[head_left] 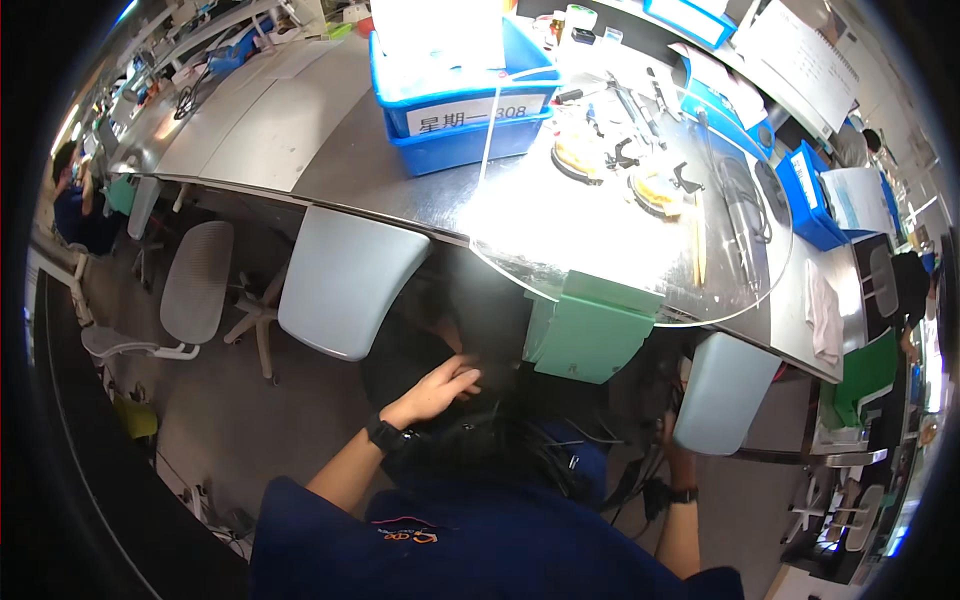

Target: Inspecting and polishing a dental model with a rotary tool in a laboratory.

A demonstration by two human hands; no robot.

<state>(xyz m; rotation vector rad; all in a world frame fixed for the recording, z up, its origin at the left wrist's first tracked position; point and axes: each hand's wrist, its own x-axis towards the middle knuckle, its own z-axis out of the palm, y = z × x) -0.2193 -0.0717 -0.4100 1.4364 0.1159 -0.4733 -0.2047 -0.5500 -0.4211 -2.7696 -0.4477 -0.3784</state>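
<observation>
My left hand (440, 388) is above my lap, below the bench edge, fingers stretched out with nothing visible in them. A dark watch (388, 434) is on that wrist. Lower right, my right hand (680, 462) is in shadow beside a pale grey-blue panel (728, 393), close to dark cables (630, 488); its fingers are too dark to make out. Between the hands and the bench juts a green tray-like panel (590, 335). On the bench behind it stand two yellowish dental casts (575, 155) (657, 190) with black fittings, apart from both hands.
A clear rounded sheet (482, 200) spans the bright work area. Stacked blue bins (465, 148) stand left of the casts. A corded handpiece (738, 225) and thin sticks (698, 240) lie to the right. Another pale panel (345, 280) and a chair (198, 280) are at left. Other people are farther off.
</observation>
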